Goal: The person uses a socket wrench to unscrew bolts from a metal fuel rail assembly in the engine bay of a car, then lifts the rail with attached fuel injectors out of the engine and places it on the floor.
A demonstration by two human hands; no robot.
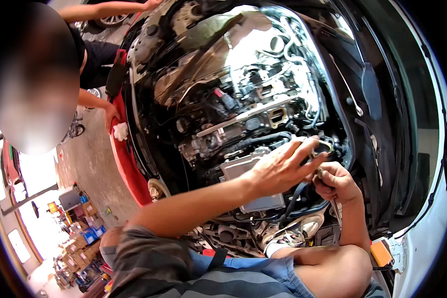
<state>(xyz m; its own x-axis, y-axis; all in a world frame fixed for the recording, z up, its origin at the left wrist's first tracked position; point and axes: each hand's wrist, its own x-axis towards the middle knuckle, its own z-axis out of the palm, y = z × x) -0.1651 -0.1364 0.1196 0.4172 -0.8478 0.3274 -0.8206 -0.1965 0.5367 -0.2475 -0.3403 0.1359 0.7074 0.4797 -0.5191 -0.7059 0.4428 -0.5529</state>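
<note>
My left hand (pixel 280 166) reaches over a grey metal housing (pixel 236 169), fingers spread around a small fitting (pixel 323 147) at the engine's right side; whether they touch it is unclear. Just below them, my right hand (pixel 340 181) is closed on a slim metal tool (pixel 336 212), whose upper end is partly hidden by my fingers. The exposed engine (pixel 243 124) fills the bay around both hands, with hoses, brackets and a small red-and-silver cylindrical part (pixel 226 99) farther up.
A co-worker (pixel 92 57) leans at the red fender cover (pixel 131 176), one hand (pixel 111 114) beside a white cloth (pixel 120 130). A long metal tool (pixel 352 94) lies on the right cowl. Boxes (pixel 77 248) stand at lower left. An orange object (pixel 380 253) sits by the lower right.
</note>
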